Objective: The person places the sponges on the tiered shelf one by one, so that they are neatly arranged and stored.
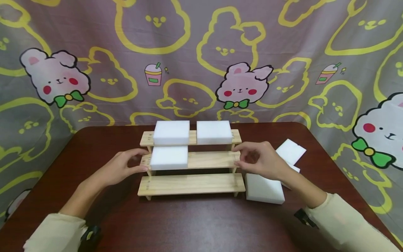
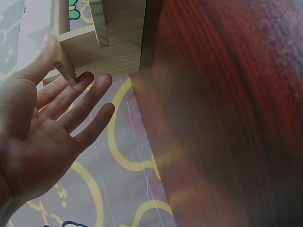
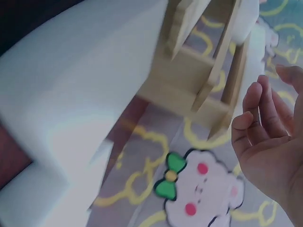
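Observation:
A three-tier wooden display shelf [image 1: 192, 184] stands on the table. My left hand [image 1: 118, 167] is at the left end of its middle tier; in the left wrist view the thumb [image 2: 43, 56] lies on the board and the index finger passes behind it, the other fingers spread loosely. At the right end of that tier is my right hand [image 1: 262, 160], its fingers gently bent with nothing between them; the right wrist view shows a gap between them and the wood. White foam blocks rest on the shelf: two on top, one block [image 1: 169, 158] on the middle tier's left.
Right of the shelf a thick white foam block [image 1: 264, 189] lies on the dark red-brown table [image 1: 189, 224]. Behind it are thinner white pieces [image 1: 291, 151], partly hidden by my right hand and forearm. A patterned curtain [image 1: 195, 63] hangs along the table's back and sides.

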A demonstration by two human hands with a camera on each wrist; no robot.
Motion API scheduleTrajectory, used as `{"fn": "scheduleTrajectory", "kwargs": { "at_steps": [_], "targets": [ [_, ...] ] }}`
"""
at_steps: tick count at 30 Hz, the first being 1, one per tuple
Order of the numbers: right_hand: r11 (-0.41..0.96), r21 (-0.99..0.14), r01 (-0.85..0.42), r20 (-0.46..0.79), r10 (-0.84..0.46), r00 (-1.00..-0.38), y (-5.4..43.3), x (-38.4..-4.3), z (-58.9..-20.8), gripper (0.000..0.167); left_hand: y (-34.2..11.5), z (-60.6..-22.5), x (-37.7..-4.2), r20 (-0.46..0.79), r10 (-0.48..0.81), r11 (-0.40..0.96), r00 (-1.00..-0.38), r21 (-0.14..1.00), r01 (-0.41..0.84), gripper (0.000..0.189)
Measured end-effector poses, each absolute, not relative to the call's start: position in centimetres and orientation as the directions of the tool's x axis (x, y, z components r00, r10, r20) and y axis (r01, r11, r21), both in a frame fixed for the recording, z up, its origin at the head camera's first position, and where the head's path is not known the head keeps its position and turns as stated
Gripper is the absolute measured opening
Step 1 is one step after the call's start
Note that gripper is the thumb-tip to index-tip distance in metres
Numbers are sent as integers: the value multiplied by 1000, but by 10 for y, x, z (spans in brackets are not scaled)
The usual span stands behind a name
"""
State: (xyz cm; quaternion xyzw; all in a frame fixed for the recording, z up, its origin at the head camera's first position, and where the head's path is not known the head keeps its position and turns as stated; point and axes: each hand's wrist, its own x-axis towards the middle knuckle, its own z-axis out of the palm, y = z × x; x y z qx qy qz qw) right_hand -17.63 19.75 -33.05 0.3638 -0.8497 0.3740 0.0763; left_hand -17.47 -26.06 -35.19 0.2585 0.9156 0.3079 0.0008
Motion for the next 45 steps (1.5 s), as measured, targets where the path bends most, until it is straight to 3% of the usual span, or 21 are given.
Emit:
{"fn": "scheduleTrajectory", "kwargs": {
  "at_steps": [7, 13, 19, 35, 45],
  "targets": [
    [569, -551, -610, 327, -525, -786, 228, -178, -335, 29, -261, -350, -175, 146, 475, 678, -868, 568, 467, 48],
    [637, -544, -546, 164, -557, -814, 250, -177, -337, 25, -261, -351, -175, 142, 472, 681, -870, 568, 462, 48],
    [648, -530, -547, 31, -629, -776, 265, -175, -342, 32, -261, -351, -175, 137, 472, 682, -871, 570, 459, 49],
    [630, -415, -656, -26, -729, -684, 269, -176, -355, 60, -260, -351, -175, 142, 478, 684, -867, 558, 469, 48],
    [718, -319, -619, -149, -683, -715, 264, -174, -353, 72, -261, -351, -175, 140, 479, 685, -866, 558, 469, 48]
  ]
}}
